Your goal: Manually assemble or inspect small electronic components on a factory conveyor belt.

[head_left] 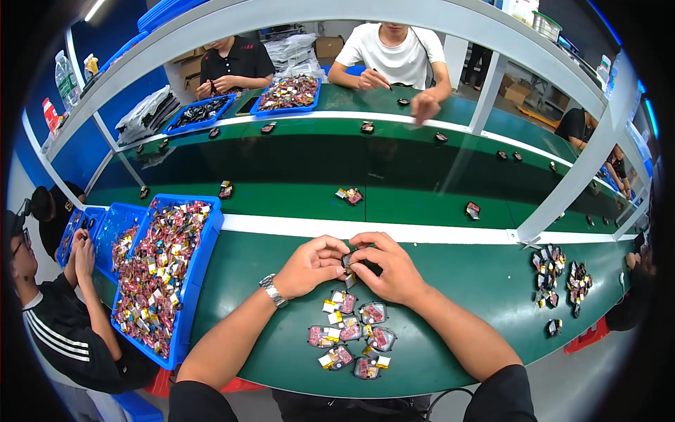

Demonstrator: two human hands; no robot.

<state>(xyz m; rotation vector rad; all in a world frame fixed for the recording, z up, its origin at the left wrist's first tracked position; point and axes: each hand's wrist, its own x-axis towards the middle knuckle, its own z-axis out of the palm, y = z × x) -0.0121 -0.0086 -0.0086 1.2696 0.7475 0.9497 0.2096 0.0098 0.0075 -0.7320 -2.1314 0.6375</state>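
Note:
My left hand [314, 266], with a metal watch on its wrist, and my right hand [394, 273] meet near the table's far edge. Their fingers close around a small black casing [348, 262]. A small white-and-yellow piece shows just below it; the fingertips hide most of the rest. Just nearer to me lies a cluster of several open black casings [380, 338] with clear edges. Red circuit boards [320, 336] sit in them, with white-and-yellow battery-like pieces [383, 361] attached.
Left of my arm, a blue tray [184, 320] is heaped with red boards and wired parts. More casings [548, 271] lie in piles on the right. Beyond a white rail [295, 226], casings dot a green belt [281, 204]. White posts [562, 183] stand ahead; co-workers sit around.

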